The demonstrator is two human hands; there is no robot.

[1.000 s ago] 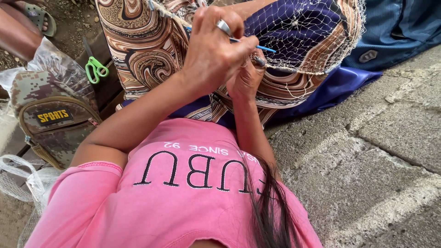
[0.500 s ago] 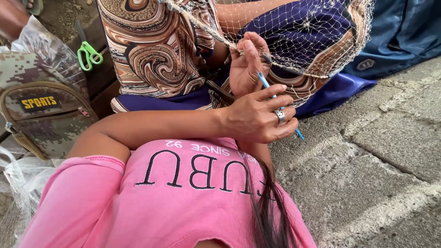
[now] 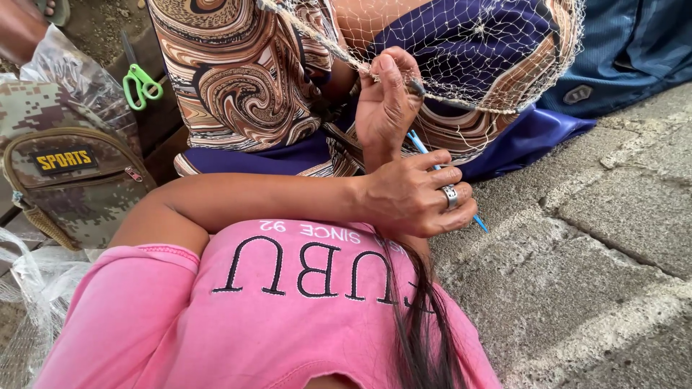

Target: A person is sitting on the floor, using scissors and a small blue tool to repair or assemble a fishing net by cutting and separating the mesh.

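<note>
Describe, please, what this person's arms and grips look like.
The left arm is bare below a pink short sleeve. The left grip wears a broad silver ring on one finger. The right grip shows no ring or glove; its arm is mostly hidden.

blue needle [image 3: 422,146], pale net [image 3: 461,50], green scissors [image 3: 140,84]
</note>
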